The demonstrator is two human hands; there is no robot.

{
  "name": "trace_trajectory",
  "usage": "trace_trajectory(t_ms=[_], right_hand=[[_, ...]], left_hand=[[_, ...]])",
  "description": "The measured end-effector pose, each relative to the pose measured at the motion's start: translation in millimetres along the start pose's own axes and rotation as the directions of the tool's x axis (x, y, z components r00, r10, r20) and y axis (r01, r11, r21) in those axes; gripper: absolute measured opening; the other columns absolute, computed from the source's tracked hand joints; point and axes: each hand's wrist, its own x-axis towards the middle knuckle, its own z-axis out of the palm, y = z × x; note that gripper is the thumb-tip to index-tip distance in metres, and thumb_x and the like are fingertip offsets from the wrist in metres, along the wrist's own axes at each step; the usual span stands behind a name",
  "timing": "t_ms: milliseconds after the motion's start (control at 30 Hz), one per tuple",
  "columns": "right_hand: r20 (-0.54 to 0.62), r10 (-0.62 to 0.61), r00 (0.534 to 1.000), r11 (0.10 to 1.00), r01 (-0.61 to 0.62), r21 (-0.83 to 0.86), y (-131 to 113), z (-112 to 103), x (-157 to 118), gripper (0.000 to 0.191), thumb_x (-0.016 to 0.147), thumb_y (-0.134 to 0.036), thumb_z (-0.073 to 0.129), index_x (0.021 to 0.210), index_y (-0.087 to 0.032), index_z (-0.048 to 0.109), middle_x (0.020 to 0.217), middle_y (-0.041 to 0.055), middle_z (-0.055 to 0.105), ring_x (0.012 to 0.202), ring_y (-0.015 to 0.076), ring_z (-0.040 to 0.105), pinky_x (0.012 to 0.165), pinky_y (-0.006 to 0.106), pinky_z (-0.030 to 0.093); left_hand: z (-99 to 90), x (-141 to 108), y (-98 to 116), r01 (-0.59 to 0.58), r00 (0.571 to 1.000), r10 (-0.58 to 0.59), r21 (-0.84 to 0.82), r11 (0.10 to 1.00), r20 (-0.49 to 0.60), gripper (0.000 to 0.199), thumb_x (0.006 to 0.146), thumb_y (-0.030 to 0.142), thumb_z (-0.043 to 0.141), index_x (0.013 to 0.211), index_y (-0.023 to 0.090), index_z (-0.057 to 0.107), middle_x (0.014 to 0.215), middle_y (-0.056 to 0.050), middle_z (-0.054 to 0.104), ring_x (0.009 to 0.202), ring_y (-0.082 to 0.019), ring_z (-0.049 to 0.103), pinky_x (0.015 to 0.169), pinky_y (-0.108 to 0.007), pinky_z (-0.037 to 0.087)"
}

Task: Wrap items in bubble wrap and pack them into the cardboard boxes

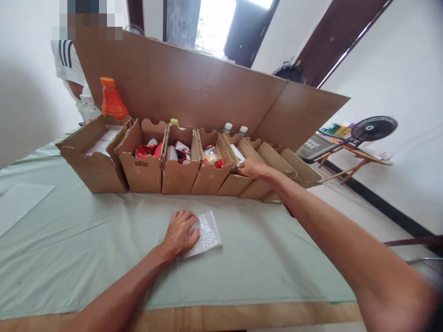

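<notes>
My left hand (180,234) rests on the pale green tablecloth with its fingers curled over a clear bubble-wrap bag (206,236). The bag lies flat, and its right half sticks out from under the thumb and fingers. My right hand (251,168) reaches forward over the front edge of a cardboard bin (232,185), fifth from the left in the row. Its fingers are bent down inside, partly hidden by the bin. Beside them a flat white item (237,153) leans in that bin; I cannot make out what the fingertips hold.
Other cardboard bins hold clear bubble wrap (105,139), red packages (147,150) and a red-and-yellow packet (210,157). Behind stands a tall cardboard panel (200,87), with an orange bottle (112,99) at left. A clear sheet (24,203) lies left. A person (71,60) is beyond.
</notes>
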Motion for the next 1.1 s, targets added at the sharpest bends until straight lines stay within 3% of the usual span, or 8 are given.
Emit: trace_trajectory(t_ms=[167,300,467,600,767,867,1000,1100], right_hand=[[-0.222,0.236,0.946,0.971,-0.223,0.082,-8,-69,-61,0.040,0.101,-0.038,0.050,0.098,-0.010,0.078,0.090,0.0162,0.076,0.074,0.0234,0.068,0.066,0.035,0.053],[-0.728,0.285,0.623,0.957,-0.148,0.248,-43,-76,-129,0.041,0.094,-0.061,0.055,0.104,-0.030,0.080,0.092,0.0131,0.078,0.092,0.0341,0.072,0.075,0.045,0.055],[-0.409,-0.207,0.889,0.968,0.246,0.045,-111,55,-183,0.038,0.097,-0.034,0.043,0.117,-0.034,0.076,0.117,0.0121,0.075,0.105,0.0358,0.068,0.094,0.058,0.054],[-0.061,-0.386,0.920,0.898,0.390,0.204,-121,98,-195,0.028,0.092,-0.025,0.057,0.111,-0.028,0.076,0.115,0.0112,0.076,0.096,0.0313,0.072,0.084,0.051,0.056],[-0.337,-0.190,0.922,0.948,0.261,0.181,-90,-3,-135,0.028,0.099,-0.035,0.050,0.104,-0.030,0.077,0.107,0.0060,0.078,0.099,0.0271,0.072,0.090,0.042,0.053],[-0.227,-0.150,0.962,0.987,0.159,0.021,-81,-42,-51,0.029,0.095,-0.025,0.052,0.107,-0.026,0.079,0.109,0.0058,0.077,0.104,0.0290,0.070,0.091,0.039,0.051],[0.183,-0.160,0.970,0.985,0.170,-0.036,-90,-27,41,0.017,0.079,-0.010,0.067,0.088,-0.019,0.078,0.078,0.0056,0.076,0.078,0.0244,0.071,0.071,0.031,0.050],[0.117,-0.189,0.975,0.982,0.190,-0.002,-102,0,68,0.011,0.073,-0.008,0.074,0.065,-0.015,0.070,0.059,0.0020,0.069,0.060,0.0189,0.065,0.061,0.027,0.048]], left_hand=[[-5.7,2,-2,0.041,0.998,-0.044,-0.046,0.998,-0.051,0.029,0.083,0.026,0.064,0.110,0.019,0.072,0.112,-0.011,0.073,0.106,-0.029,0.064,0.098,-0.046,0.048],[-28.2,3,-4,0.101,0.964,-0.124,-0.109,0.989,-0.236,0.048,0.097,0.041,0.050,0.140,0.019,0.053,0.139,-0.015,0.059,0.132,-0.029,0.053,0.112,-0.049,0.040],[-52.2,-3,7,-0.035,0.831,-0.038,-0.120,0.992,-0.556,0.069,0.099,0.056,0.034,0.159,0.023,0.024,0.162,-0.018,0.034,0.151,-0.030,0.033,0.119,-0.052,0.032],[-33.3,-5,14,-0.131,0.986,0.125,-0.043,0.990,-0.114,0.052,0.095,0.039,0.051,0.144,0.022,0.053,0.139,-0.016,0.061,0.131,-0.031,0.055,0.110,-0.050,0.040],[-7.9,-3,12,-0.170,0.982,0.173,-0.038,0.985,0.079,0.035,0.083,0.021,0.060,0.116,0.017,0.071,0.122,-0.016,0.070,0.113,-0.033,0.062,0.100,-0.053,0.045],[-6.9,-3,10,-0.169,0.982,0.172,-0.038,0.985,0.077,0.038,0.081,0.021,0.061,0.117,0.016,0.070,0.124,-0.016,0.069,0.114,-0.033,0.061,0.099,-0.052,0.046],[-6.1,-4,10,-0.168,0.984,0.170,-0.044,0.985,0.044,0.039,0.079,0.022,0.063,0.116,0.017,0.070,0.123,-0.015,0.070,0.113,-0.032,0.061,0.099,-0.051,0.046],[-1.9,-3,9,-0.173,0.985,0.174,-0.056,0.983,0.010,0.040,0.076,0.023,0.064,0.115,0.019,0.070,0.121,-0.014,0.070,0.112,-0.032,0.062,0.098,-0.051,0.046]])
